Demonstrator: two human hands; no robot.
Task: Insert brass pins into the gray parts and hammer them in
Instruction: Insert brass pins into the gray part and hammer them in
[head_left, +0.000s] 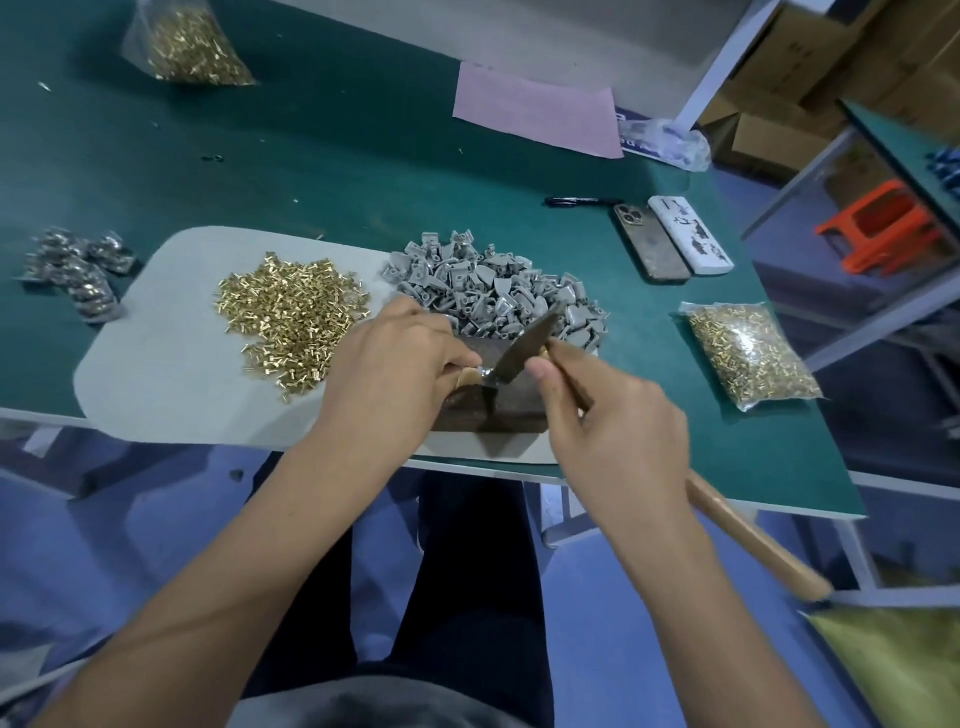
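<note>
Fingers of my left hand (400, 364) pinch a small part against the dark block (493, 400) at the frame's centre; what they hold is mostly hidden, though I take it for a gray part with a pin set in it. My right hand (618, 415) is curled round the hammer (519, 348) close under its head, which sits just over the pinched spot, the wooden handle trailing toward lower right. Choking up like this suits short, light taps; I'd keep the face square to the pin and my left fingertips low and clear of the strike. Loose pins (291, 312) lie left of centre on the mat (156, 364), and the gray parts (493, 291) are heaped just above the block.
</note>
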